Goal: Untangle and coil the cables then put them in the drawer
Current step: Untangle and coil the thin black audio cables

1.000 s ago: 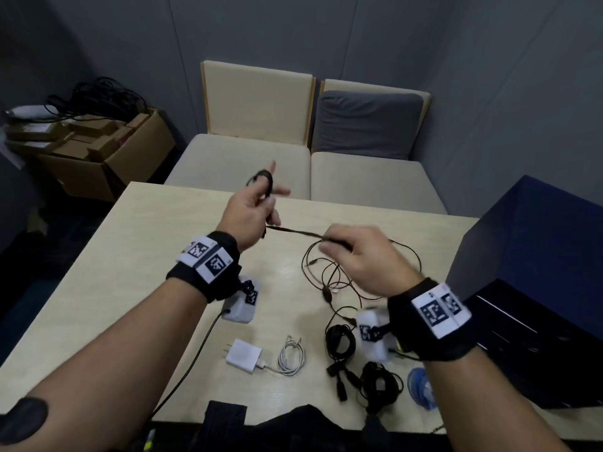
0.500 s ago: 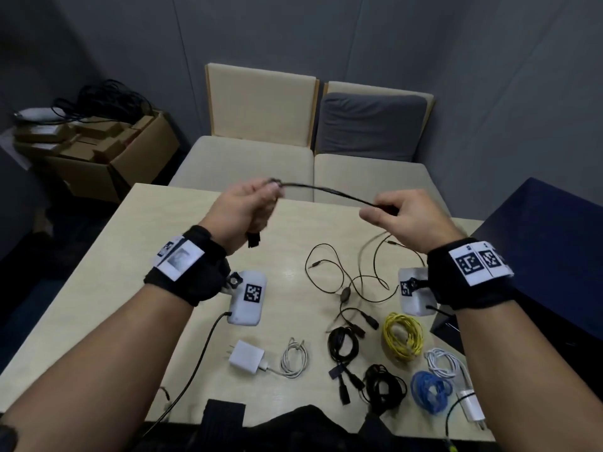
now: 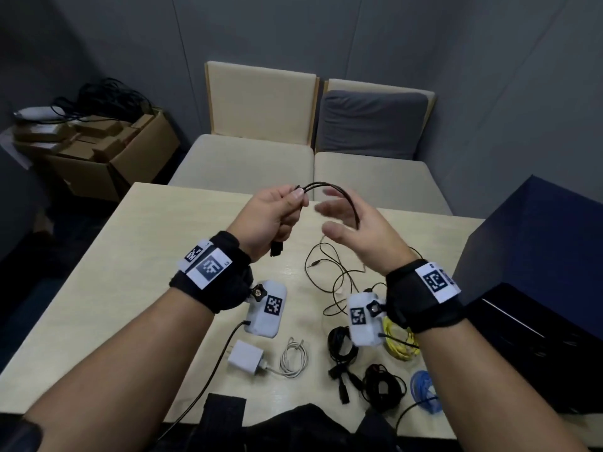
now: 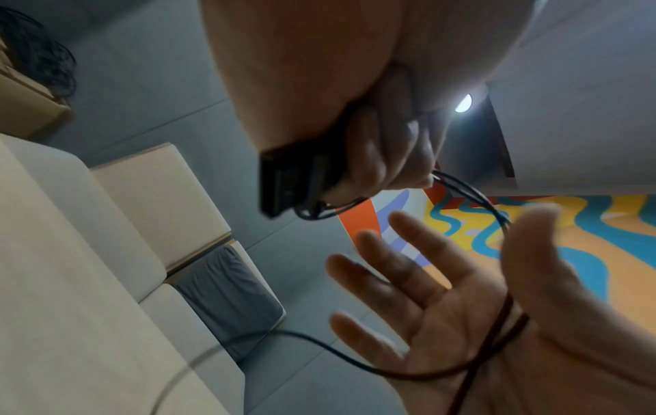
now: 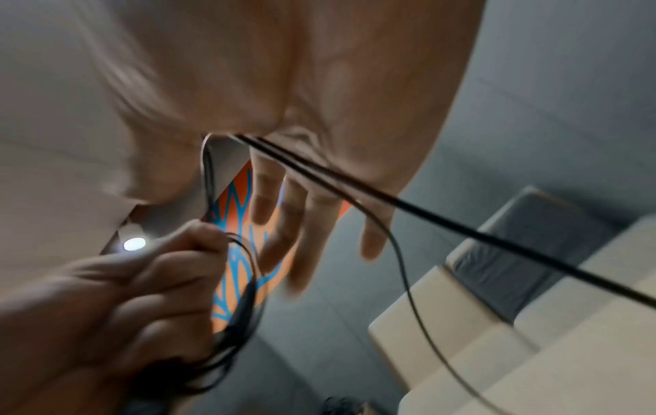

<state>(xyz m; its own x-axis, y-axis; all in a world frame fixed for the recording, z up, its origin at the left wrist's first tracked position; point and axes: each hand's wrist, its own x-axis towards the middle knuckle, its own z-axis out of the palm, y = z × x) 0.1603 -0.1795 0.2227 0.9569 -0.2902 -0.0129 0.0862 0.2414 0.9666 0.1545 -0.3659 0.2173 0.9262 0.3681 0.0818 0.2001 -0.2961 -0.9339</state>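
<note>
Pinching the black cable point(image 3: 329, 190) in my left hand point(image 3: 272, 220), I spread my right hand point(image 3: 355, 228) wide under its loop.

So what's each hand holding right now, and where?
Left hand pinches the black cable at its gathered loops near the plug; right hand is open, cable draped across it.

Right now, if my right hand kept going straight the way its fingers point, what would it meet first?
Probably the left hand, which pinches the black cable just ahead of the right hand's straight fingers. The cable already loops over the right hand. Depth is unclear.
</note>
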